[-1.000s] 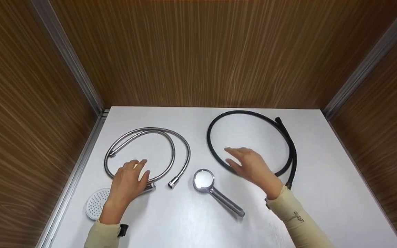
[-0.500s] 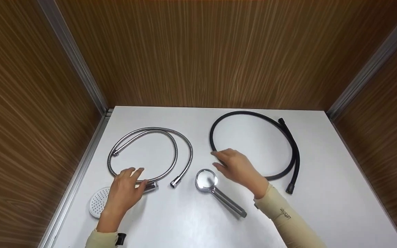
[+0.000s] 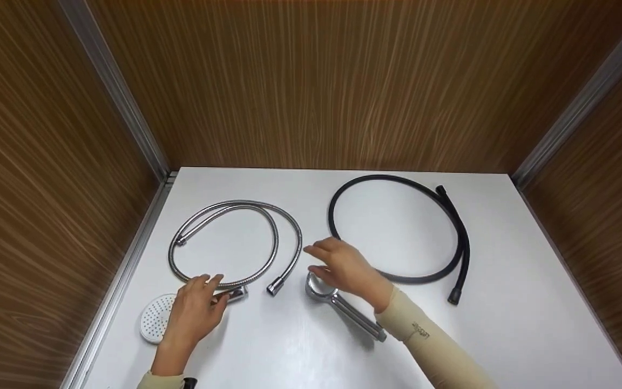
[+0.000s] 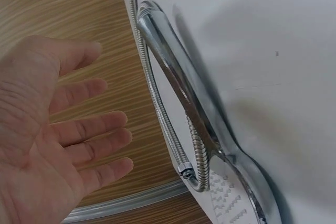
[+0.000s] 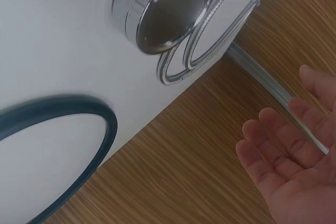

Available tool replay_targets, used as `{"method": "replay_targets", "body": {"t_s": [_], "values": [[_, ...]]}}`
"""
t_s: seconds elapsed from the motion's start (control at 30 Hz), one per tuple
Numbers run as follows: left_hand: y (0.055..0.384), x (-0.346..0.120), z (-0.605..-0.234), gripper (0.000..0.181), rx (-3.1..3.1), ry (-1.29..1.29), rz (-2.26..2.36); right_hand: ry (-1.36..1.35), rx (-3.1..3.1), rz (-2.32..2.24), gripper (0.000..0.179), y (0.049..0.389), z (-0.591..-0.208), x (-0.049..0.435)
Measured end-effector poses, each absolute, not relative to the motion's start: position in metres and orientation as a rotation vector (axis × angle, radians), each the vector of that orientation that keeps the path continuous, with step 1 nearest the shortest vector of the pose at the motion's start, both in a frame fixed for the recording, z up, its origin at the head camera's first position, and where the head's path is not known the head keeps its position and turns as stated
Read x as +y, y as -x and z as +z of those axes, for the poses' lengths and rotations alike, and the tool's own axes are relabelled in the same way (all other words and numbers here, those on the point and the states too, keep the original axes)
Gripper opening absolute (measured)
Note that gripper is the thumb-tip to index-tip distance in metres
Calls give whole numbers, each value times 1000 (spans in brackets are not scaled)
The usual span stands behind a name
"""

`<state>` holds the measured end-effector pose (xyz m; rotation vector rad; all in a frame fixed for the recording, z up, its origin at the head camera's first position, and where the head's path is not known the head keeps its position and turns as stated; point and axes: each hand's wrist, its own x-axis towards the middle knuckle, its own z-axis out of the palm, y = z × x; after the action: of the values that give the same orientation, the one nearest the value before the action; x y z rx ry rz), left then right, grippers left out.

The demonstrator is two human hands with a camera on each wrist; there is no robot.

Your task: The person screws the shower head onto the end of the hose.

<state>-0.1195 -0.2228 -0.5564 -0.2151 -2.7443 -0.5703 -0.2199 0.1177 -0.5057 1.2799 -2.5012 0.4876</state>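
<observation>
My left hand (image 3: pixel 195 313), fingers spread and relaxed, hovers over a hand shower (image 3: pixel 154 319) with a white perforated face and chrome handle. In the left wrist view that shower's handle (image 4: pixel 181 77) lies apart from the fingers. My right hand (image 3: pixel 349 270) is held above a second, chrome hand shower (image 3: pixel 354 316) with a round mirror-like head, hiding part of that head. Nothing is in its palm, and the right wrist view shows the round head (image 5: pixel 176 14) clear of the fingers. A coiled silver metal hose (image 3: pixel 299 237) lies beyond the left hand.
A looped black hose (image 3: pixel 465 243) lies at the right, behind the right hand. All of these rest on a white table (image 3: pixel 505 335). Wood-grain panels (image 3: pixel 311 86) enclose the back and both sides, with metal rails (image 3: pixel 122 92) at the corners.
My right hand has moved left from over the black hose to above the chrome hand shower. The left hand has come slightly down and nearer, over the white-faced shower.
</observation>
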Motion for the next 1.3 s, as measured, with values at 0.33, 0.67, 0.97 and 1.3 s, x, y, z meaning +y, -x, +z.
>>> {"method": "replay_targets", "body": {"t_s": [0.33, 0.67, 0.97, 1.3], "values": [[115, -224, -561, 44, -2798, 189, -573, -1343, -2499, 440, 40, 217, -520, 86], [112, -221, -566, 42, -2816, 156, -565, -1384, -2494, 376, 39, 214, -534, 67], [110, -219, -572, 42, -2837, 142, -564, -1417, -2540, 370, 37, 212, -540, 54], [108, -218, -576, 41, -2828, 169, -539, -1433, -2532, 333, 38, 216, -554, 45]]}}
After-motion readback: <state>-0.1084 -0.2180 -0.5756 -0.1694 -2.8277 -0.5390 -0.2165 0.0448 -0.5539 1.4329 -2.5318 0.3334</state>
